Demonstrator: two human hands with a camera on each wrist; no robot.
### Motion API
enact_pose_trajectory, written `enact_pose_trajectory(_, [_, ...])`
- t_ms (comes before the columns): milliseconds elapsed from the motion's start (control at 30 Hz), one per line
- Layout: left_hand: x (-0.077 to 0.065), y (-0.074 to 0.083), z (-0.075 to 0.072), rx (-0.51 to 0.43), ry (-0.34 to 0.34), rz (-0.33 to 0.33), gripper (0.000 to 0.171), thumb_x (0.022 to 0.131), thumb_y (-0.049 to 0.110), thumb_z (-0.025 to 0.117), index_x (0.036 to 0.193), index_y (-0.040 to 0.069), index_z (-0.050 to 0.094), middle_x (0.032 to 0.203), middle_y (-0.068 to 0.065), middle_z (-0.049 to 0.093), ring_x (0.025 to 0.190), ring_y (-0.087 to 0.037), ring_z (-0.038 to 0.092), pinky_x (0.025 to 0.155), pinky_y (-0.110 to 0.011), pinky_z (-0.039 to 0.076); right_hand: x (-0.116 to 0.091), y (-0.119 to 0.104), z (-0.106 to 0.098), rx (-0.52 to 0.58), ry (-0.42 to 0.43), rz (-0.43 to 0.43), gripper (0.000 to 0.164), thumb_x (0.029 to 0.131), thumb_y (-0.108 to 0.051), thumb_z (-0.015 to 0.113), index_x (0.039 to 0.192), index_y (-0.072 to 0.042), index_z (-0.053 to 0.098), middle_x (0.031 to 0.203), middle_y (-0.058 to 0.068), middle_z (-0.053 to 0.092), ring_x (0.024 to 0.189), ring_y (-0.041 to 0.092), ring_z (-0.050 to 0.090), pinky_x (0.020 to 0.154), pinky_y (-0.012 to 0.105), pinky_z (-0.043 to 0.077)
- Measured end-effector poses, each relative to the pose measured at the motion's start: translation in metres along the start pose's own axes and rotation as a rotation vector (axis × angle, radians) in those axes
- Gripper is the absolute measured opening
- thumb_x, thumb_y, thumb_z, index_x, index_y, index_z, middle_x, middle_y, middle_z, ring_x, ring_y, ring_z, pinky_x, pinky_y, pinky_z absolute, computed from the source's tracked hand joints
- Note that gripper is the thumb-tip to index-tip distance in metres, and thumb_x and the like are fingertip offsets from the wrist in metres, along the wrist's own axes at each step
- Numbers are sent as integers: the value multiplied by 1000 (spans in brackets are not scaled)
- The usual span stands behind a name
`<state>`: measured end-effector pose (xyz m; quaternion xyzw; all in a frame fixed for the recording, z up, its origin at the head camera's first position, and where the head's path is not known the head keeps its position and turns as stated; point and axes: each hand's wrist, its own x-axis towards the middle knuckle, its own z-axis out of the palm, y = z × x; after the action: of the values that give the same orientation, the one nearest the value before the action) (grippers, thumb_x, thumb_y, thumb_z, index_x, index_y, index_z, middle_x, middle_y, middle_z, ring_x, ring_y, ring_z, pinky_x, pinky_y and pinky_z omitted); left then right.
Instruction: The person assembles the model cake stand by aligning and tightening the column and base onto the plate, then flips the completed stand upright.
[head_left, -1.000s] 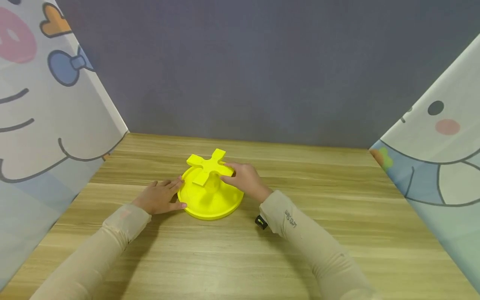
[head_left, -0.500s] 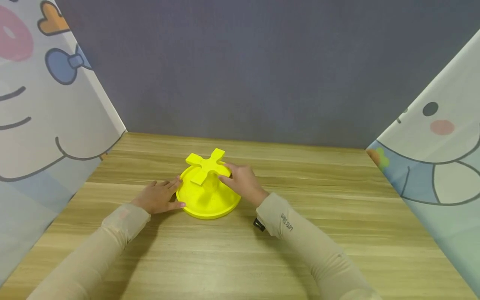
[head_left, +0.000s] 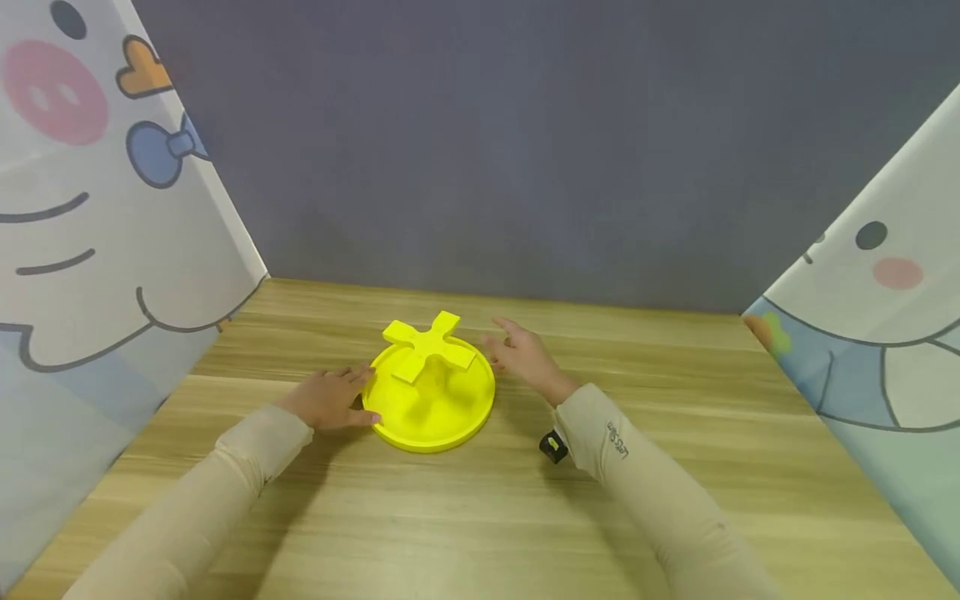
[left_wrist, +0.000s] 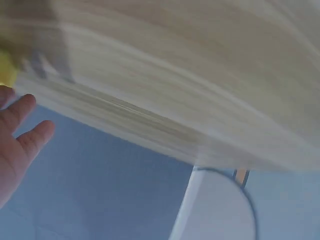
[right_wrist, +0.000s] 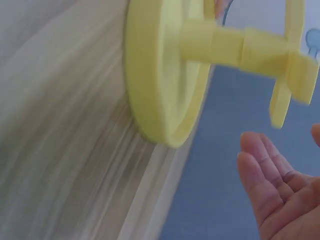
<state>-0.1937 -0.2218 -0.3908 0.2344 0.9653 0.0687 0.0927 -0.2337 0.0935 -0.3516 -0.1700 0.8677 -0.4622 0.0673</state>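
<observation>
A round yellow base (head_left: 433,414) sits on the wooden table (head_left: 480,517), with a post and a yellow cross-shaped piece (head_left: 429,345) on top. My left hand (head_left: 330,398) lies flat on the table, its fingertips touching the base's left rim. To the right of the cross, my right hand (head_left: 525,354) hovers with fingers spread, holding nothing. In the right wrist view the base (right_wrist: 160,75), the cross-shaped piece (right_wrist: 290,60) and my right hand's fingers (right_wrist: 265,170) show, apart from each other. The left wrist view shows my left hand's fingers (left_wrist: 20,130) straight.
Cartoon-printed panels stand at the left (head_left: 97,250) and right (head_left: 877,317) sides of the table. A grey wall (head_left: 495,142) closes the back. A small black and yellow device (head_left: 553,447) hangs at my right wrist.
My right hand has let go of the cross-shaped piece and drawn away to the right with fingers spread. The left hand stays at the base's rim.
</observation>
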Motion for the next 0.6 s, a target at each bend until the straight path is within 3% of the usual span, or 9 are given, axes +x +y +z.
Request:
enact_pose_trajectory(100, [2, -4, -11, -361, -53, -55, 85, 96, 55, 46, 149, -7, 19, 151, -31, 22, 135, -51, 23, 104, -67, 23, 4, 6, -7, 58, 13, 43, 60, 98, -21, 53, 149, -1, 29, 95, 29, 64, 83, 40, 66, 78, 45, 55])
enact_pose_trajectory(167, [0, -8, -22, -623, -63, -116, 82, 100, 51, 39, 151, -5, 7, 153, -32, 12, 137, -52, 13, 105, -67, 18, 9, 8, -10, 85, 22, 67, 60, 97, -19, 54, 148, 0, 30, 94, 30, 65, 81, 41, 65, 77, 46, 55])
enact_pose_trajectory(233, [-2, -10, -32, -827, -53, -174, 79, 102, 48, 32, 151, -4, -2, 152, -34, 5, 137, -55, 10, 105, -69, 17, 13, 9, -14, 107, 33, 88, 60, 96, -19, 55, 148, 0, 31, 92, 30, 66, 78, 41, 65, 75, 47, 55])
enact_pose_trajectory(333, [1, -14, -39, -998, -18, -194, 74, 104, 39, 31, 150, -4, -8, 149, -39, 11, 132, -55, 24, 104, -63, 27, 16, 14, -19, 95, 42, 135, 59, 96, -18, 56, 147, 0, 33, 90, 27, 67, 74, 37, 65, 74, 45, 56])
enact_pose_trajectory(400, [3, -16, -39, -1082, -43, -209, 71, 104, 36, 28, 150, -1, -12, 146, -42, 16, 125, -55, 37, 100, -58, 38, 16, 18, -20, 87, 19, 169, 58, 96, -18, 56, 147, 0, 34, 88, 24, 67, 69, 31, 65, 73, 42, 56])
enact_pose_trajectory(500, [5, -18, -34, -1132, -114, -250, 68, 105, 33, 28, 150, 3, -14, 140, -42, 28, 104, -44, 59, 84, -47, 53, 16, 27, -20, 75, -43, 207, 56, 96, -18, 55, 145, 1, 37, 88, 21, 68, 60, 20, 63, 68, 36, 57])
enact_pose_trajectory(600, [7, -17, -29, -1112, -164, -295, 67, 105, 36, 29, 152, 1, -5, 128, -37, 46, 78, -24, 64, 65, -35, 57, 16, 34, -17, 72, -109, 226, 54, 96, -16, 55, 143, 4, 39, 85, 18, 68, 51, 12, 59, 61, 30, 56])
